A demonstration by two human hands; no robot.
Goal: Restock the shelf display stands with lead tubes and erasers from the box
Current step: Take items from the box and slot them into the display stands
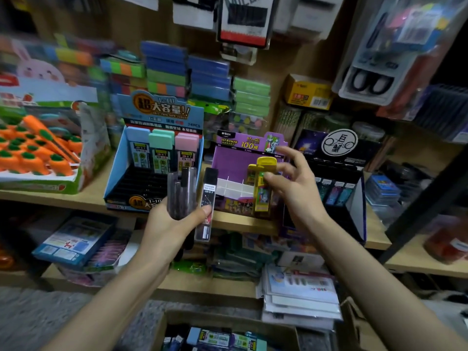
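Note:
My left hand [174, 224] grips a bunch of black-capped lead tubes [209, 203], held upright before the shelf edge. My right hand [291, 183] pinches two yellow-capped lead tubes [262, 183] over the purple display stand [238, 158], whose white dividers are mostly bare. Left of it stands a blue display stand [157, 138] with blue, green and pink capped tubes in its back row. A black display stand [339, 178] sits to the right. The cardboard box [220, 338] below holds more tubes.
A tray of carrot-shaped erasers [38, 153] sits at the left of the wooden shelf [243, 224]. Stacked packs fill the back, hanging packets overhead. The lower shelf holds boxes and card stacks [301, 292]. A dark rack post [425, 203] stands right.

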